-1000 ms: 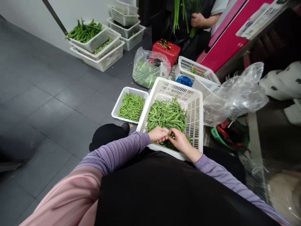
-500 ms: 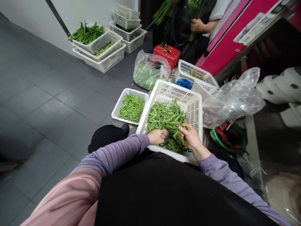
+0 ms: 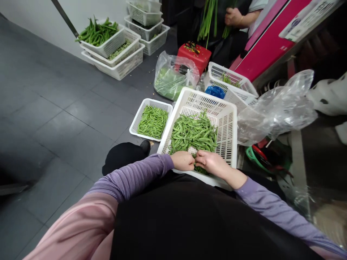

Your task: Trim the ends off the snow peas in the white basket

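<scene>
A white plastic crate (image 3: 227, 122) rests on my lap, holding a heap of green pea pods (image 3: 193, 133). My left hand (image 3: 182, 161) and my right hand (image 3: 210, 162) meet over the near end of the heap. Their fingertips pinch a small pod between them. Darker green trimmings (image 3: 201, 170) lie just below my hands. To the left of the crate, a smaller white basket (image 3: 138, 119) holds a neat layer of pods (image 3: 152, 122).
Beyond the crate stand a plastic bag of greens (image 3: 169, 81), a red stool (image 3: 193, 57) and a white basket (image 3: 230, 81). A co-worker's hand (image 3: 233, 16) holds long green stalks. Stacked baskets with green beans (image 3: 97, 33) sit on the grey tile floor. Crumpled clear plastic (image 3: 276, 112) lies at right.
My hands were apart half a second ago, with the right hand raised over the pods. They have come back together at the pile's near end, and the view has shifted slightly.
</scene>
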A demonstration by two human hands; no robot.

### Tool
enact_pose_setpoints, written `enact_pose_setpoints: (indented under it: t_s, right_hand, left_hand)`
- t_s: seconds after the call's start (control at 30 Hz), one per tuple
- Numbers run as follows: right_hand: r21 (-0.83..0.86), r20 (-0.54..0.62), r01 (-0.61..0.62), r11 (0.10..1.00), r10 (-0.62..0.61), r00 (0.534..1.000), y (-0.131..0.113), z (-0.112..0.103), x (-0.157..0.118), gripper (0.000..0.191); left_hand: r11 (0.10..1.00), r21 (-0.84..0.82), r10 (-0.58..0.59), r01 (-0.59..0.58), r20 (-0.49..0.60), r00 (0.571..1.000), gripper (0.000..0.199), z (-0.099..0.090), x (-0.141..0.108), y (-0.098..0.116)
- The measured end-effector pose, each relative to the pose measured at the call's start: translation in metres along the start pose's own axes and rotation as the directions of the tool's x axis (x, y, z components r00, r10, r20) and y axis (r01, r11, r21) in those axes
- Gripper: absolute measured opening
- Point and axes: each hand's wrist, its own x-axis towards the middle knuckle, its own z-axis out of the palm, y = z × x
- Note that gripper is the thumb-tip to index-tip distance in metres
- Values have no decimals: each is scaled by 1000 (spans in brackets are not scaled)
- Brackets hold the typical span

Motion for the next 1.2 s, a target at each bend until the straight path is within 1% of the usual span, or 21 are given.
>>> enact_pose_setpoints:
  t_s: [0.03,0.1,0.13,0.2,0.27,0.3,0.33,0.4,0.43,0.47,0.53,0.6,0.63,0.67,0.73,0.8,0.9,1.0,1.1,1.13,1.2]
  right_hand:
    - [77,29,-5,997,3,1000,-1,4,1,15]
    - [332,9,-128,935,133,991,-2,15,3,15]
    - [501,0,-212,839,245,970,-2,22,3,16]
    - [818,36,-301,490,479,877,2,33,2,18]
    - [977,90,-191,97,626,775,13,36,1,19]
    - [994,106,-103,-44,666,738,22,34,1,18]
    - [990,124,-40,-137,686,717,31,30,2,17]
    - [977,178,-50,-206,671,720,51,20,8,16]
    - [977,202,-111,-180,647,735,59,17,12,15]
    - [977,210,-186,-104,627,750,65,15,18,16]
    - [920,147,-338,201,622,769,71,20,32,15]
    - [654,-7,-464,598,618,786,70,33,46,14]
    - [433,-80,-504,747,589,804,69,42,53,14]
    - [208,-126,-516,831,546,829,68,51,58,15]
    - [-97,-147,-486,868,471,870,67,65,64,14]
    - [-188,-142,-473,861,453,880,71,73,67,13]
    - [-139,-198,-506,851,477,856,83,69,65,15]
    - [38,-365,-460,887,441,820,88,54,58,19]
    - [120,-495,-298,947,318,809,75,39,44,19]
    - [113,-491,-253,961,275,826,67,37,39,18]
    - [66,-439,-204,977,212,873,49,34,30,18]
  left_hand:
    - [1000,-3,0,0,-41,999,20,2,0,0]
    - [997,-61,-64,54,-174,983,25,3,1,-1]
    - [990,-114,-113,88,-241,964,28,4,2,-2]
    - [969,-208,-188,129,-296,936,32,5,4,-4]
    - [964,-204,-218,173,-226,949,29,8,6,-5]
    - [968,-167,-216,189,-157,964,26,11,6,-6]
    - [973,-126,-204,193,-81,976,23,14,7,-6]
    - [983,-85,-164,165,28,986,23,20,7,-7]
    - [986,-92,-135,140,50,990,28,23,7,-8]
    - [988,-108,-107,112,58,993,33,25,8,-9]
    - [988,-134,-68,76,63,996,35,27,10,-11]
    - [989,-137,-42,57,111,993,30,27,11,-11]
    - [990,-132,-38,57,143,989,29,27,12,-11]
    - [990,-124,-39,61,170,985,28,27,12,-11]
    - [991,-109,-50,72,186,981,26,27,11,-11]
    - [992,-98,-66,83,166,984,25,25,10,-11]
    - [984,-129,-109,124,114,988,24,22,9,-13]
    - [927,-305,-222,220,28,975,20,16,12,-14]
    - [696,-634,-395,337,54,917,20,10,19,-14]
    - [594,-728,-423,342,79,903,22,8,21,-13]
    - [436,-852,-406,291,103,908,24,3,23,-12]
